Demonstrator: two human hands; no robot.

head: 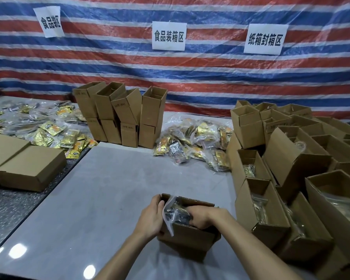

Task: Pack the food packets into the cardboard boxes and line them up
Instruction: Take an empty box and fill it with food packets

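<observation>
Cardboard box (188,237) sits open on the grey table (109,188), centre, near edge. Clear bag of packets (175,214) is half inside, one corner hanging over the box's left-front wall. Left hand (152,217) grips the left wall, fingers curled over the rim. Right hand (202,217) reaches in from the right, fingers curled on the bag. Filled boxes (271,209) stand just right; packet pile (198,142) and stacked boxes (119,112) sit further back.
</observation>
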